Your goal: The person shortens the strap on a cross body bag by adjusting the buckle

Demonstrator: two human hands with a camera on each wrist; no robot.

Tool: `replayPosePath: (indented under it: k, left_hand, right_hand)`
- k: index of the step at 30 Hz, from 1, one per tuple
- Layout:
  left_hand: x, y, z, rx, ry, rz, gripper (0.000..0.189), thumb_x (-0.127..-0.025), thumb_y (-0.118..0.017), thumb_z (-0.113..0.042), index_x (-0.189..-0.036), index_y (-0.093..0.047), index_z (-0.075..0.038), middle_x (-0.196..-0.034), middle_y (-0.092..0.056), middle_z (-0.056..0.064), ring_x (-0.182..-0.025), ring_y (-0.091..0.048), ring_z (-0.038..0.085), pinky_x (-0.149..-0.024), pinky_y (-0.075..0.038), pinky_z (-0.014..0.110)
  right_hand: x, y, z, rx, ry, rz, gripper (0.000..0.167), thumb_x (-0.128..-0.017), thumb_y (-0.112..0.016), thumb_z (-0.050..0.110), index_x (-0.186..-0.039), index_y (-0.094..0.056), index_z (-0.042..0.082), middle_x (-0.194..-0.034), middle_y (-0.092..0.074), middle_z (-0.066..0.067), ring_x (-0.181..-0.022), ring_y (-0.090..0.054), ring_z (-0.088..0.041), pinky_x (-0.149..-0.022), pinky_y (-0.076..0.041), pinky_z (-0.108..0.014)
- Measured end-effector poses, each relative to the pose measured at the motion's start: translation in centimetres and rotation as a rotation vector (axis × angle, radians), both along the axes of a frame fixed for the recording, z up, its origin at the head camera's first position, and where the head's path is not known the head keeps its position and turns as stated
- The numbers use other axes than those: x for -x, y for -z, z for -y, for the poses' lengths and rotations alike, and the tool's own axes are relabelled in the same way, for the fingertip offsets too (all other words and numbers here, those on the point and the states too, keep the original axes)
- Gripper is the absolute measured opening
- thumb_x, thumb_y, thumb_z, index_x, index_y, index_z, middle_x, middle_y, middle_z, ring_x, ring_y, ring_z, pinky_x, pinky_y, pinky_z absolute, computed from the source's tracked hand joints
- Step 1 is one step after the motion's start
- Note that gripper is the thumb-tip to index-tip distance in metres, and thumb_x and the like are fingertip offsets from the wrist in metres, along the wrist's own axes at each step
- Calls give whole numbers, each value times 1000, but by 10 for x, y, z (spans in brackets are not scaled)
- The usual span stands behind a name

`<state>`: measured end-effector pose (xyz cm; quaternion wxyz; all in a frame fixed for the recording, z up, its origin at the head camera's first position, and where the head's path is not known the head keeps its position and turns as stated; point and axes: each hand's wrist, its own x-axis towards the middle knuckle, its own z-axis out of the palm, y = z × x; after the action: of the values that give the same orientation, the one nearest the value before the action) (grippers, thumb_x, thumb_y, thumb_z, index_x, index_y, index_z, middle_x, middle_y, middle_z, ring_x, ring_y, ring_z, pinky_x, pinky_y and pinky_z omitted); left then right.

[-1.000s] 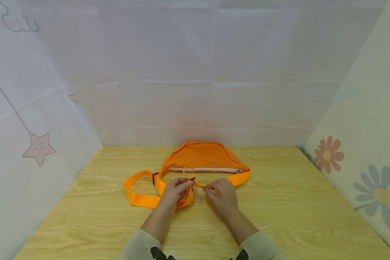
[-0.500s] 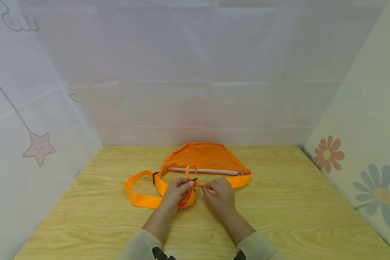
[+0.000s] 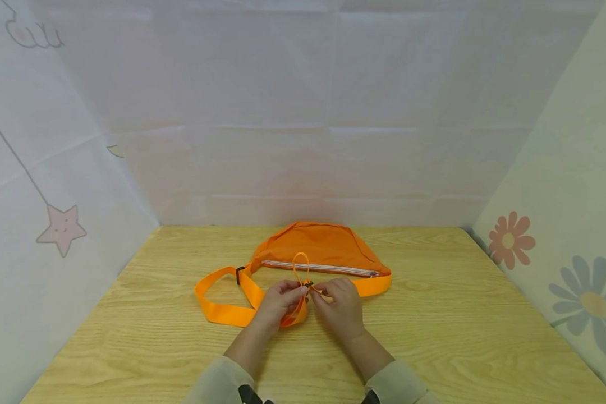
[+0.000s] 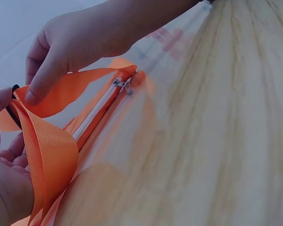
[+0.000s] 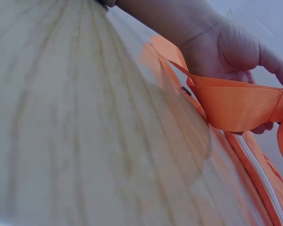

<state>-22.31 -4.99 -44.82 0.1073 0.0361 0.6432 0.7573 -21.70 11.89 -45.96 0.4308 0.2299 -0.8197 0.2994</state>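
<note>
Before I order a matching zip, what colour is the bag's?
White: the zip on the orange bag shows best in the head view.

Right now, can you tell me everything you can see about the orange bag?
The orange bag looks like soft cloth, with a curved far edge. It lies toward the back of the wooden table. A pale zipper runs along its near side, its pull at the right end. A strap with a black slider leaves both ends; the left hand and right hand hold it.

no legible text or numbers
</note>
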Motion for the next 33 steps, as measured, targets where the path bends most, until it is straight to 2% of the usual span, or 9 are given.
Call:
replayPosePath:
  k: [5,12,19,24,33]
  left_hand:
    - [2,0,3,-2,-2,-3,36,-92,-66,-18,-117,-56,7,-94,-66,-3,-85,-63,7,-78,-52,21]
    - [3,0,9,17,6,-26,39,-92,-67,-20,-119,-56,6,-95,-67,-1,-85,-64,8,-79,-52,21]
    - [1,-4,11,-28,13,-32,35,-91,-65,-10,-120,-54,7,-94,-64,-5,-87,-62,8,-79,-52,20]
    - [1,-6,12,-22,23,-42,36,-91,-64,-8,-123,-53,6,-98,-61,-4,-91,-60,8,-81,-51,20]
    - [3,-2,12,-23,10,-52,39,-91,-64,-7,-125,-53,8,-99,-62,-4,-92,-61,8,-82,-51,21]
  right_hand:
    - [0,1,-5,-36,2,46,22,-70,-87,21,-86,-75,13,-73,-68,3,-73,-57,-14,-69,-46,-31]
    - [3,4,-23,-103,63,84,25,-69,-87,18,-90,-74,15,-82,-69,3,-81,-58,-17,-75,-48,-36]
    - [9,6,-34,-145,20,-6,20,-66,-87,13,-81,-73,14,-77,-69,4,-77,-61,-16,-72,-48,-34]
    - [12,7,-34,-149,-7,-80,19,-64,-87,10,-77,-73,13,-73,-68,4,-72,-60,-15,-68,-47,-32]
    - [9,4,-25,-132,15,-87,19,-64,-87,12,-76,-73,13,-70,-67,5,-69,-59,-14,-67,-47,-31]
